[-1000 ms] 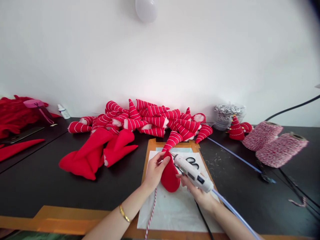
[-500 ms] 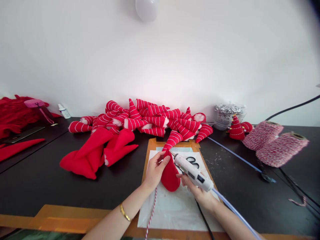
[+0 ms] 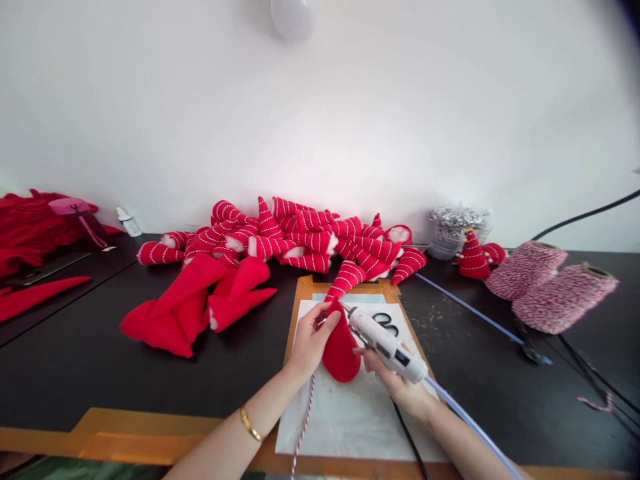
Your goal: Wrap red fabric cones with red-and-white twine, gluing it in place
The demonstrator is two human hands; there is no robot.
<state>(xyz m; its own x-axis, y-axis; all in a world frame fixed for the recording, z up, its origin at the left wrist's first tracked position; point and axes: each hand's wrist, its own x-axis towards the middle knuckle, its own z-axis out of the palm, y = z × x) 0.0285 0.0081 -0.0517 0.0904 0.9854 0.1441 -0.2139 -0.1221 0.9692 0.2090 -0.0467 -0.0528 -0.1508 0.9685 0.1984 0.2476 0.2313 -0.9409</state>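
My left hand [image 3: 311, 337] pinches a plain red felt cone [image 3: 342, 353] near its pointed top, over the white sheet. Closed round a white hot glue gun [image 3: 383, 341] is my right hand [image 3: 393, 373]; the gun's nozzle is close to the cone's tip, and whether it touches I cannot tell. A clear bluish glue stick [image 3: 465, 419] runs out of the gun's back end. Red-and-white twine [image 3: 305, 427] hangs down below my left hand; its upper end is hidden. Black-handled scissors [image 3: 386, 324] lie partly behind the gun.
Striped red cones [image 3: 275, 233] are heaped against the wall. Plain stuffed red cones [image 3: 175, 310] lie to the left. At right are two twine spools [image 3: 565, 300], a decorated cone [image 3: 473, 257] and a tub of silvery material [image 3: 457, 230]. A black cord [image 3: 410, 437] crosses the white sheet [image 3: 350, 427].
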